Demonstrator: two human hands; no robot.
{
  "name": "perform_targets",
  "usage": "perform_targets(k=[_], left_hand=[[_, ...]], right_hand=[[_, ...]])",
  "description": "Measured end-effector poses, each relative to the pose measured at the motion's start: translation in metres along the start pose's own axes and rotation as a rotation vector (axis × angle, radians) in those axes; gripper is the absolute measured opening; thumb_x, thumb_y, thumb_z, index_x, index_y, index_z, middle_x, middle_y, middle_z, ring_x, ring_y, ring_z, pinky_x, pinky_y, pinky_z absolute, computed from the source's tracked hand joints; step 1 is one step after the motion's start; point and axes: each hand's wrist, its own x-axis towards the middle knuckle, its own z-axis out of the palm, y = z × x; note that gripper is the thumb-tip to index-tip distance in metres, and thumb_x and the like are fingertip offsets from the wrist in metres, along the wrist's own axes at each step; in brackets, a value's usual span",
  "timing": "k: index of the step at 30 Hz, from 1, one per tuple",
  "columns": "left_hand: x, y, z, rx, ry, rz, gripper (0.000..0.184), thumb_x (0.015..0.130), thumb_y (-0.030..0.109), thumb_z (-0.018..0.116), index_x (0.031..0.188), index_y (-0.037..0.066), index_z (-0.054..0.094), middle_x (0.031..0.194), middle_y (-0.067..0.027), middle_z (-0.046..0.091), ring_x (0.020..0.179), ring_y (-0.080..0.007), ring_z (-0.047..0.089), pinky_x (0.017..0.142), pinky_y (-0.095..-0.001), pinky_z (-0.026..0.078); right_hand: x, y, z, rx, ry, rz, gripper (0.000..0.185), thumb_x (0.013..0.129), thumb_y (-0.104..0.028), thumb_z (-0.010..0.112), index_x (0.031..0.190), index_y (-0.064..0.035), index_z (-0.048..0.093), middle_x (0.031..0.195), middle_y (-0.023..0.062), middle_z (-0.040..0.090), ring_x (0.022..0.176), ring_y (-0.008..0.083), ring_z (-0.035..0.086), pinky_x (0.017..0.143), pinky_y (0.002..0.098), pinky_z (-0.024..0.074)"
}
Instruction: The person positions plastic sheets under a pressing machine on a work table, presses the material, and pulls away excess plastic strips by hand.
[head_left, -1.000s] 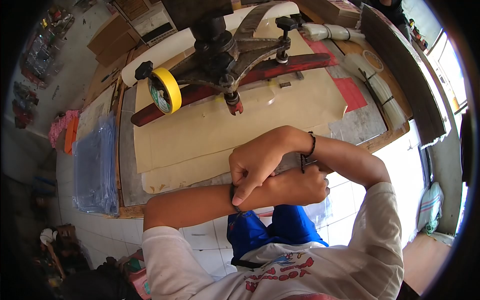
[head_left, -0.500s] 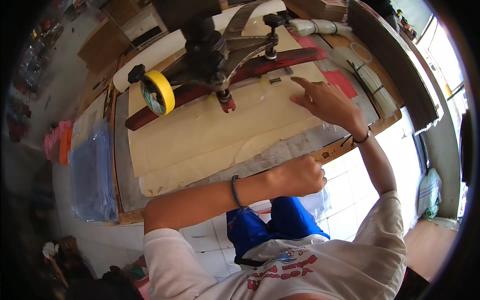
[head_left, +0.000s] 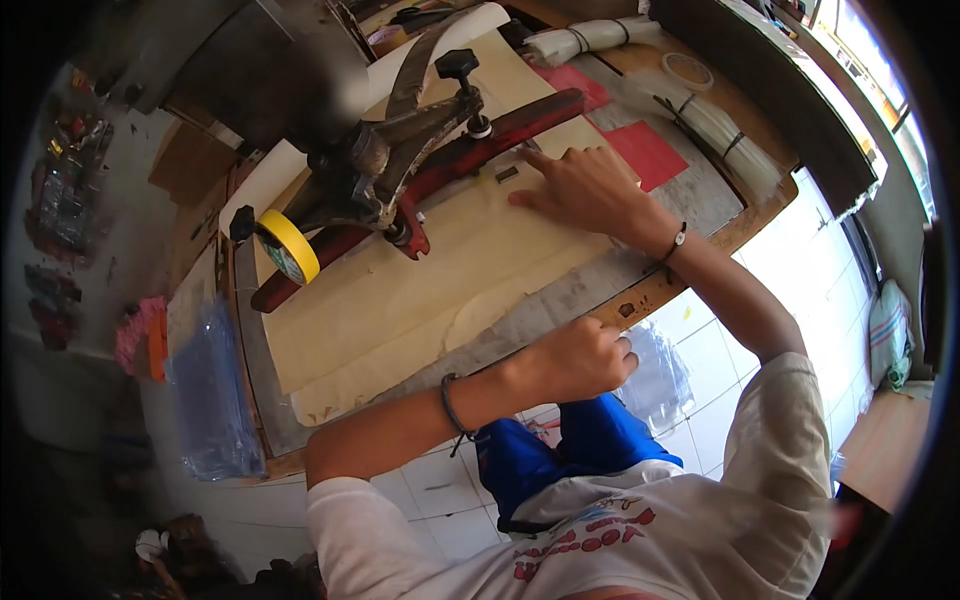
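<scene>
My right hand (head_left: 590, 195) reaches over a cream sheet (head_left: 400, 310), thumb and index finger stretched apart. Its index fingertip is at the edge of a long red bar (head_left: 520, 125); whether it touches is unclear. Close by on the sheet lies a small dark rectangular piece (head_left: 507, 174). My left hand (head_left: 585, 360) is closed in a fist over the table's front edge. Clear plastic (head_left: 655, 380) shows just beyond the fist, but whether the fingers hold it is hidden. A dark metal frame with black knobs (head_left: 380, 170) carries the bar, and a yellow tape roll (head_left: 288, 246) hangs on its left knob.
Clear plastic sleeves (head_left: 215, 390) hang over the table's left end. Red sheets (head_left: 645, 155) and bundled clear plastic (head_left: 735, 150) lie on the right side. A dark raised board (head_left: 785, 90) stands along the far right. Blue shorts (head_left: 610, 440) show below the table edge.
The view has shifted, so the bar and table appear turned and lower at left. My right index finger is closer to the bar. The left fist keeps its shape.
</scene>
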Motion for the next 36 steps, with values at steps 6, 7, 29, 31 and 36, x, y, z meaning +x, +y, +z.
perform_targets(k=[6, 7, 29, 31, 36], left_hand=[[0.002, -0.001, -0.002, -0.018, 0.017, -0.007, 0.005, 0.069, 0.016, 0.064, 0.069, 0.014, 0.059, 0.065, 0.0007, 0.057, 0.066, -0.0142, 0.062, 0.059, -0.0278, 0.050], [0.002, -0.002, -0.003, -0.024, 0.019, -0.006, 0.005, 0.070, 0.016, 0.064, 0.068, 0.014, 0.059, 0.065, 0.0006, 0.057, 0.066, -0.0142, 0.062, 0.059, -0.0279, 0.050], [-0.004, -0.002, 0.015, 0.164, -0.018, 0.070, 0.007, 0.075, 0.018, 0.065, 0.075, 0.012, 0.068, 0.065, -0.0024, 0.064, 0.065, -0.0195, 0.068, 0.053, -0.0358, 0.053], [-0.004, 0.006, 0.017, 0.204, -0.099, 0.042, 0.008, 0.077, 0.015, 0.064, 0.082, 0.010, 0.069, 0.080, -0.0058, 0.069, 0.080, -0.0183, 0.070, 0.063, -0.0330, 0.054], [-0.012, 0.047, 0.075, 0.216, -0.154, -0.140, 0.011, 0.078, 0.013, 0.065, 0.087, 0.011, 0.071, 0.096, -0.0085, 0.072, 0.092, -0.0183, 0.068, 0.076, -0.0363, 0.053]], right_hand=[[0.000, -0.001, 0.000, 0.024, -0.006, 0.038, 0.067, 0.095, -0.059, 0.051, 0.137, -0.0074, 0.056, 0.063, 0.0188, 0.064, 0.064, 0.0369, 0.067, 0.062, 0.0451, 0.0516], [-0.001, -0.003, -0.002, 0.025, -0.010, 0.058, 0.066, 0.095, -0.059, 0.051, 0.137, -0.0078, 0.056, 0.063, 0.0188, 0.065, 0.064, 0.0369, 0.067, 0.062, 0.0452, 0.0517], [-0.043, -0.032, -0.012, 0.453, 0.141, -0.290, 0.024, 0.093, -0.019, 0.060, 0.113, -0.0097, 0.071, 0.087, 0.0140, 0.072, 0.074, 0.0322, 0.070, 0.067, 0.0422, 0.0550], [-0.046, -0.067, -0.024, 0.515, -0.004, -0.511, 0.021, 0.091, -0.015, 0.062, 0.107, -0.0086, 0.072, 0.088, 0.0118, 0.073, 0.075, 0.0304, 0.070, 0.067, 0.0380, 0.0558], [-0.026, -0.155, 0.009, 0.648, -0.246, -1.060, 0.017, 0.092, -0.017, 0.059, 0.103, -0.0066, 0.066, 0.087, 0.0144, 0.070, 0.078, 0.0337, 0.068, 0.070, 0.0431, 0.0542]])
